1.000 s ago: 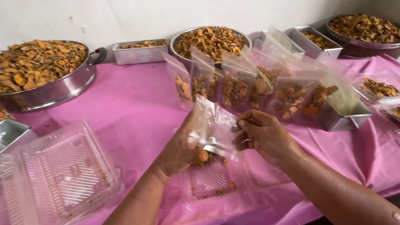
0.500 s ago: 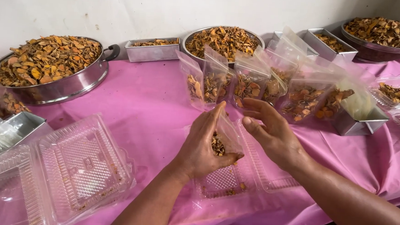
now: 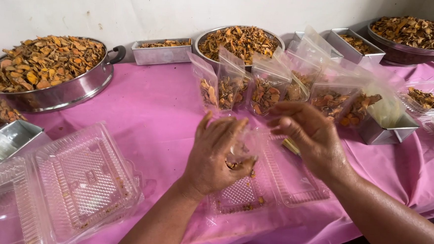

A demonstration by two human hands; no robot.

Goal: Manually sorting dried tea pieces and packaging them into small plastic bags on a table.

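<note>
My left hand (image 3: 216, 154) is cupped around a small clear plastic bag (image 3: 243, 149) that holds some brown dried slices. It hangs over an open clear clamshell box (image 3: 273, 189) lying flat on the pink tablecloth (image 3: 148, 108). My right hand (image 3: 308, 134) is beside it on the right, fingers spread and curved toward the bag's top, apparently touching the plastic. Behind both hands a row of filled clear bags (image 3: 265, 90) of dried orange-brown slices stands upright.
A large steel pan (image 3: 46, 73) of dried slices sits far left, a round bowl (image 3: 238, 39) at the back centre, another (image 3: 412, 35) far right. Small steel trays (image 3: 159, 52) line the wall. Stacked empty clamshell boxes (image 3: 75, 179) lie front left.
The view shifted right slightly. My left hand dropped lower over the clamshell and closed more around the bag; my right hand opened its fingers and rose a little.
</note>
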